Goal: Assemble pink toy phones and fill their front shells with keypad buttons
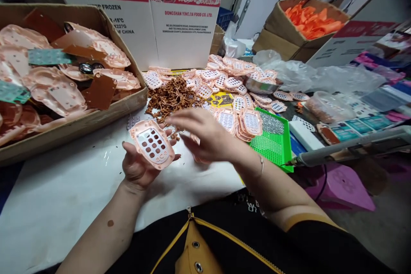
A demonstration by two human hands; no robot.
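A pink plastic shell with a white panel of holes [153, 144] rests in my left hand [138, 166], its holed face turned up and the fingers under and around it. My right hand [205, 135] is in the air just right of the shell, blurred by motion, its fingers stretched and apart, and I see nothing held in it. Behind both hands lies a heap of small brown parts [175, 96]. Stacked pink shells [249, 122] stand to the right of my right hand.
An open carton [128, 102] of shells and circuit boards fills the left. A green tray [271, 152] with small metal pieces lies right of the stacks. White printed cartons [183, 47] stand at the back. An electric screwdriver-like tool [353, 144] juts in from the right.
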